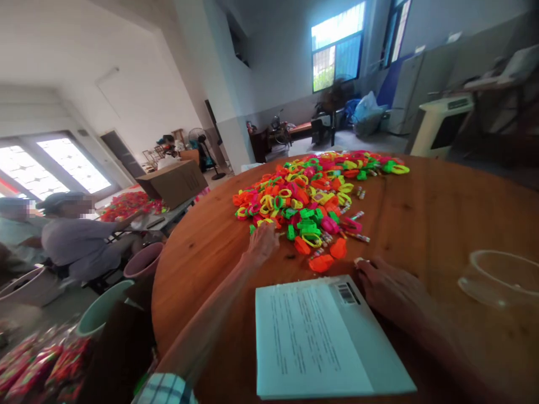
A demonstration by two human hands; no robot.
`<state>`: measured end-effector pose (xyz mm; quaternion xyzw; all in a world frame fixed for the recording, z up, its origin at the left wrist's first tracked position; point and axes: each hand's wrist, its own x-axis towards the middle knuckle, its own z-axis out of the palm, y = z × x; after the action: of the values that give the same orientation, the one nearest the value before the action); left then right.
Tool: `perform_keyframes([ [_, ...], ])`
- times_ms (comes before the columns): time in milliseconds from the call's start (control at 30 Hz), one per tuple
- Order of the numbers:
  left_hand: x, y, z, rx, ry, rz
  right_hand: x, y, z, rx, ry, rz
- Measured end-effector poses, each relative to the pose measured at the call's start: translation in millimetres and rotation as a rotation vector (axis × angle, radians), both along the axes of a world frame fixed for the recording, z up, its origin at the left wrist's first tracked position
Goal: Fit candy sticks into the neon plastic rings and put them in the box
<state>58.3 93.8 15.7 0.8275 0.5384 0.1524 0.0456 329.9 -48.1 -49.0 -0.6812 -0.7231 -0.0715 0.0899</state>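
Neon plastic ring heap [311,196] beyond white printed sheet [320,336]: left hand [263,242] curled at its edge, grasp unclear; right hand [391,286] open, empty, beside sheet; sweeping risks scattering rings.

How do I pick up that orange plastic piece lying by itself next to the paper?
Pinch the flat orange plastic piece by its side edges from above: it lies flat on the round wooden table, clear of the bright plastic pile.
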Motion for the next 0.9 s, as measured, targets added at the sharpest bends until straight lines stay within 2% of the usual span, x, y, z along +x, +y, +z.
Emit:
perform_keyframes([
  [67,6.6,-9.4,2.9,0.032,-0.030,-0.032,-2.9,-3.2,8.1,-0.018,0.010,0.006],
  [100,9.9,-15.5,4.5,0.033,-0.032,-0.089,-4.2,-4.3,11.8,-0.027,0.013,0.009],
  [200,18.6,-33.8,9.5,0.015,-0.025,-0.364,-7.2,-6.0,19.9,-0.043,0.022,-0.005],
  [267,24.9,-43.0,12.4,0.007,-0.042,-0.474,-8.5,-6.7,23.2,-0.043,0.021,-0.004],
  [367,37.4,-49.7,13.1,-0.045,-0.041,-0.501,-9.6,-7.9,26.7,-0.043,0.013,0.011],
  [467,50.3,-49.1,7.9,-0.105,-0.001,-0.539,-10.3,-10.0,30.2,-0.048,0.012,0.007],
  [567,56.7,-44.7,0.7,-0.135,-0.056,-0.514,-10.9,-12.3,34.3,-0.056,0.002,-0.009],
  [667,50.7,-41.5,-2.1,-0.237,-0.248,-0.437,-11.0,-13.1,36.5,-0.059,0.006,-0.011],
  [800,22.3,-47.4,2.7,-0.547,-0.539,-0.314,-8.1,-11.1,29.7,-0.054,0.049,0.037],
  [900,-7.1,-58.8,6.8,-0.648,-0.598,-0.243,-0.9,-5.7,17.1,-0.056,0.080,0.062],
])
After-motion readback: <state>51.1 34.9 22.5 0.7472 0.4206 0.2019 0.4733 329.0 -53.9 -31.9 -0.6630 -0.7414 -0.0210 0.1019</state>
